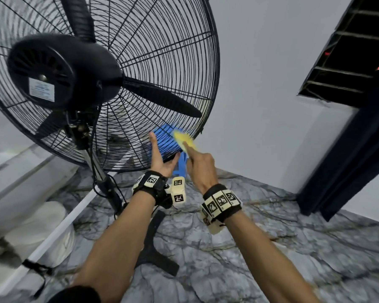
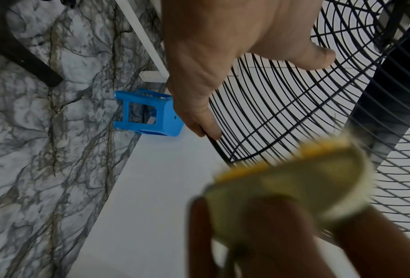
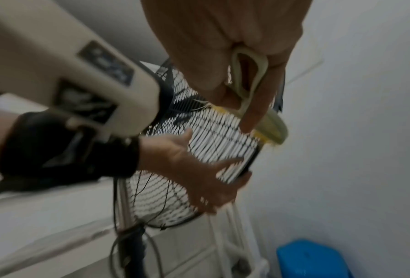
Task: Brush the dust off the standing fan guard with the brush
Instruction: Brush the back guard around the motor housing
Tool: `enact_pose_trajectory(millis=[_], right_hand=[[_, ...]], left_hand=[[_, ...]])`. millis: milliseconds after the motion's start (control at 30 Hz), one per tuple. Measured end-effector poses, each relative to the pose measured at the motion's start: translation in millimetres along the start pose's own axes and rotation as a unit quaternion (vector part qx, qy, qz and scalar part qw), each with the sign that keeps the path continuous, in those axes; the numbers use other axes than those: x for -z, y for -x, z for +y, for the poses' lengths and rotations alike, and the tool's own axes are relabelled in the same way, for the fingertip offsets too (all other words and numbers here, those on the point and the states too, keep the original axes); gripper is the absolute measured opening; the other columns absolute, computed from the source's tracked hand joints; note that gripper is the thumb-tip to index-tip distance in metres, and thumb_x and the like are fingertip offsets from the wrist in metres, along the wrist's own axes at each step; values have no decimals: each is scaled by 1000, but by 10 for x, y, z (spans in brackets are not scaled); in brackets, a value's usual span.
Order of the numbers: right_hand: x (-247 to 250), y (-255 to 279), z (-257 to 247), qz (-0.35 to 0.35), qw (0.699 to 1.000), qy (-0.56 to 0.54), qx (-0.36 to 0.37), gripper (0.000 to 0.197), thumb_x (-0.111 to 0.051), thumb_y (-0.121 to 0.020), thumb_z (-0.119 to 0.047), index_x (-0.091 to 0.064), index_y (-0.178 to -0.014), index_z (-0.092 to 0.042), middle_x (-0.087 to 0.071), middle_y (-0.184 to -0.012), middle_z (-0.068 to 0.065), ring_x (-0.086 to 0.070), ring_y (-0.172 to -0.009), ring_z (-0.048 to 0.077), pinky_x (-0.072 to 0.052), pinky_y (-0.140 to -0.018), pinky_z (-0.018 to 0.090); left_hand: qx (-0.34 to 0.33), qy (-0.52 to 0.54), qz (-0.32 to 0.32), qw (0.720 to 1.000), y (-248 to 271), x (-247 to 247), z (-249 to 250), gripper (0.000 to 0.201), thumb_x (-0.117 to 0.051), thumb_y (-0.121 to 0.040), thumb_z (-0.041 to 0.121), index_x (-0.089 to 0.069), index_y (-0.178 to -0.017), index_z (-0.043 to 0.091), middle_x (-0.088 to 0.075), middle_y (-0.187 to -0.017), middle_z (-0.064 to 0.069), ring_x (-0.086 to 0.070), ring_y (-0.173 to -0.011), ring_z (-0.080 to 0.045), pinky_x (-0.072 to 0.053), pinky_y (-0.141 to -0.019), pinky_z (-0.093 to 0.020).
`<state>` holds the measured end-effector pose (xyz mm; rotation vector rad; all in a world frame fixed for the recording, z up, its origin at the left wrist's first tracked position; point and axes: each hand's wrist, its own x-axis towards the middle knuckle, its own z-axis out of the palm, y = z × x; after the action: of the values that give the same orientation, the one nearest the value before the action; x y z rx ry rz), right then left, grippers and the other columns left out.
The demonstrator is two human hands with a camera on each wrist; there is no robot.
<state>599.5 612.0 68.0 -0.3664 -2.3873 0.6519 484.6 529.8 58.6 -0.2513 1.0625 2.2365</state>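
The yellow brush (image 1: 182, 138) sits low in the middle of the frame, against the bottom rim of the fan guard (image 1: 162, 51). My right hand (image 1: 200, 169) is wrapped round its handle. My left hand (image 1: 161, 159) presses flat and spread on the wires beside it.

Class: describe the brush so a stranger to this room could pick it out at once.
Find the big black fan guard and follow its rim to the lower right edge. There the right hand holds the brush against the wires: the only yellow, bristled thing there.
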Motion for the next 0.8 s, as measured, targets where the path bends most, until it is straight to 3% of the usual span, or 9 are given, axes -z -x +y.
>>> enact_pose_trajectory(millis=[100, 133, 200, 267, 400, 567, 633, 733, 800], right_hand=[[58, -16, 45, 24, 999, -20, -18, 60, -52, -88, 10, -59, -142, -16, -75, -92, 15, -56, -62, 12, -47, -66, 19], [152, -89, 51, 58, 998, -29, -27, 58, -52, -91, 9, -58, -143, -17, -75, -93, 14, -54, -59, 7, -43, -66, 9], [361, -274, 59, 135, 990, -27, -15, 55, -52, -94, 7, -56, -144, -16, -75, -101, 13, -62, -66, 11, -47, -72, 6], [477, -446, 108, 180, 983, -14, 18, 56, -53, -93, 9, -55, -144, -13, -71, -123, 14, -71, -99, 24, -56, -94, 29], [272, -370, 142, 127, 991, 39, 19, 66, -54, -88, 17, -51, -148, -11, -56, -143, 22, -56, -132, 36, -45, -112, 48], [239, -100, 171, -45, 995, 59, 65, 62, -55, -88, 14, -56, -143, -14, -66, -130, 20, -67, -111, 38, -57, -90, 47], [403, -232, 135, 14, 997, 60, 55, 60, -55, -87, 15, -59, -140, -12, -71, -121, 19, -71, -98, 36, -59, -84, 45], [611, -530, 93, 131, 990, 47, 21, 61, -52, -87, 16, -59, -141, -11, -67, -129, 21, -69, -108, 33, -55, -98, 43], [596, -591, 59, 132, 989, 63, 23, 64, -52, -85, 18, -56, -143, -9, -62, -136, 23, -63, -121, 36, -50, -105, 46]], left_hand=[[8, 40, -30, 999, 40, -41, 74, 83, -76, -64, 76, -53, -138, 46, -36, -148, -9, -45, -132, -40, -55, -104, -52], [11, 53, -35, 998, 24, -34, 70, 82, -76, -61, 76, -55, -135, 48, -36, -151, -10, -45, -135, -40, -55, -105, -51], [14, 61, -39, 997, 17, -29, 40, 105, -83, -43, 74, -53, -140, 49, -36, -152, -9, -44, -136, -40, -56, -104, -50], [23, 55, -31, 998, -8, 0, 4, 130, -91, -28, 72, -48, -148, 44, -38, -151, -8, -46, -134, -39, -57, -101, -49], [32, 35, -20, 999, -99, 46, -20, 166, -97, -6, 71, -38, -158, 41, -38, -157, -11, -48, -135, -39, -61, -95, -46], [25, 58, -4, 998, -12, -34, 41, 131, -84, -45, 76, -36, -160, 34, -37, -151, -16, -45, -138, -41, -63, -89, -43], [31, 58, -4, 998, -32, -3, 49, 129, -88, -49, 73, -37, -159, 29, -45, -141, -15, -49, -135, -39, -61, -94, -46], [28, 15, -9, 999, -44, 19, -13, 154, -99, -25, 70, -35, -160, 32, -48, -145, -11, -54, -134, -35, -57, -102, -49], [11, -14, -12, 1000, 31, -20, -37, 114, -79, -69, 78, -36, -160, 26, -57, -135, -2, -59, -130, -24, -55, -105, -44]])
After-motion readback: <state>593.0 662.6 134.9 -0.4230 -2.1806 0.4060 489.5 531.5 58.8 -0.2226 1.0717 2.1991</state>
